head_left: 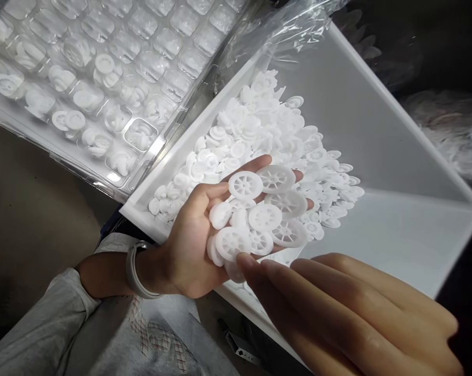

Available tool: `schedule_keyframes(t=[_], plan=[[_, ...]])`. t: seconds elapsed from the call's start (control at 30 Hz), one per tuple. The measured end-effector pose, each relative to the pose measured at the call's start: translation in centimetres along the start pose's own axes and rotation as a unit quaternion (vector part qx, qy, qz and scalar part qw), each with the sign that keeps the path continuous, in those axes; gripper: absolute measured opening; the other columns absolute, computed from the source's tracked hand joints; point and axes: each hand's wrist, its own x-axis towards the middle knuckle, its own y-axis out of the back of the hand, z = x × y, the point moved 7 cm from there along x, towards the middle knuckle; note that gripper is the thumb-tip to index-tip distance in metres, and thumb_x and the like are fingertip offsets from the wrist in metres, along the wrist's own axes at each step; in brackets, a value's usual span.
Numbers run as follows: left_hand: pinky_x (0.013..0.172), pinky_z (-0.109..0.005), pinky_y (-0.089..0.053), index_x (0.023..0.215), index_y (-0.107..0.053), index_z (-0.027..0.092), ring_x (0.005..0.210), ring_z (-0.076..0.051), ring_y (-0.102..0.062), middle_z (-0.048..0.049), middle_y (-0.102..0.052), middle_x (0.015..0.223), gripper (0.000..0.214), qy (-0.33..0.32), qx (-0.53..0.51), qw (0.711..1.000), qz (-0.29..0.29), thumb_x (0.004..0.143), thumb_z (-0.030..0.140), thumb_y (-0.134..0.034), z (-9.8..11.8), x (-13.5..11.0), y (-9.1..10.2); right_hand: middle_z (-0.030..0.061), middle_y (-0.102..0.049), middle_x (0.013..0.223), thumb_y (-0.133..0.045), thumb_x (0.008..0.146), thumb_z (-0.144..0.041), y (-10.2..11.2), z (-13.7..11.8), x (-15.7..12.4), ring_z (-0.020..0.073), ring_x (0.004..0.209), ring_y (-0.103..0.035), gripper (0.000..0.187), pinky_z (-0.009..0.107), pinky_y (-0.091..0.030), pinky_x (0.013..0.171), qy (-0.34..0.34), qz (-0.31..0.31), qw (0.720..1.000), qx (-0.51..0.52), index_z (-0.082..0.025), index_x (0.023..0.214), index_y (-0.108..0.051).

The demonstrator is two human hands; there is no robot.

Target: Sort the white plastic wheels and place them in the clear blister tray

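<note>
My left hand is cupped palm up over the bin and holds a small heap of white plastic gear wheels, most with spoked centres. Its fingertips show behind the wheels. From the lower right my right hand reaches in, thumb and fingers pinched together at the edge of a wheel at the bottom of the heap. That wheel is partly hidden by the fingers and the wheels above. Below the left hand, a large pile of similar white wheels lies in the white bin.
At upper left, a clear blister tray has small white parts in its nearer pockets, while pockets farther right look bare. Crumpled clear plastic film hangs over the bin's far corner. Bagged white parts lie right of the bin.
</note>
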Motion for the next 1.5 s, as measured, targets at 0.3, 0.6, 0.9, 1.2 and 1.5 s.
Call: schedule_keyframes(t=[0.3,0.6,0.9,1.2,1.5], plan=[[0.110,-0.045,-0.042,0.140,-0.051,0.028,0.126,-0.025,-0.058,-0.0023,-0.061,0.137,0.048,-0.005,0.003,1.000,0.010,0.094,0.036,-0.038,0.0,0.0,0.0,0.0071,-0.067,0.091,-0.060,0.091,-0.024,0.4,-0.1,1.0,0.0163,0.074,-0.061,0.013,0.030,-0.046,0.046,0.139,0.072,0.987,0.041,-0.018,0.089,-0.071],[0.108,-0.041,-0.045,0.146,-0.044,0.027,0.125,-0.023,-0.059,-0.0034,-0.061,0.138,0.052,-0.002,0.011,1.000,-0.012,0.096,0.034,-0.034,0.0,-0.3,-0.4,0.0100,-0.062,0.099,-0.066,0.085,-0.011,1.7,2.8,2.8,0.0197,0.078,-0.055,0.023,0.037,-0.047,0.067,-0.038,0.015,0.998,-0.051,-0.020,0.106,-0.063],[0.107,-0.040,-0.047,0.140,-0.052,0.029,0.127,-0.024,-0.057,-0.0013,-0.061,0.138,0.048,-0.010,0.010,0.999,0.031,0.094,0.035,-0.039,-0.1,-0.2,-0.2,0.0120,-0.057,0.103,-0.062,0.090,-0.024,-0.1,3.5,3.9,0.0246,0.084,-0.054,0.010,0.040,-0.042,0.068,-0.046,-0.007,0.997,-0.057,-0.019,0.098,-0.064],[0.107,-0.043,-0.047,0.146,-0.044,0.029,0.131,-0.026,-0.054,-0.0018,-0.059,0.139,0.051,-0.009,0.001,1.000,0.030,0.095,0.032,-0.033,-0.1,0.0,-0.1,0.0084,-0.057,0.099,-0.065,0.088,-0.026,0.2,3.9,2.8,0.0217,0.081,-0.052,0.015,0.039,-0.043,0.070,-0.070,0.011,0.997,-0.043,-0.022,0.102,-0.066],[0.114,-0.043,-0.040,0.143,-0.046,0.030,0.134,-0.024,-0.051,-0.0005,-0.060,0.139,0.051,-0.029,0.021,0.998,0.056,0.093,0.029,-0.041,0.1,0.0,0.1,0.0107,-0.060,0.101,-0.071,0.084,-0.023,0.6,3.5,1.7,0.0227,0.086,-0.054,0.017,0.039,-0.045,0.072,-0.092,0.018,0.992,-0.081,-0.020,0.101,-0.066]])
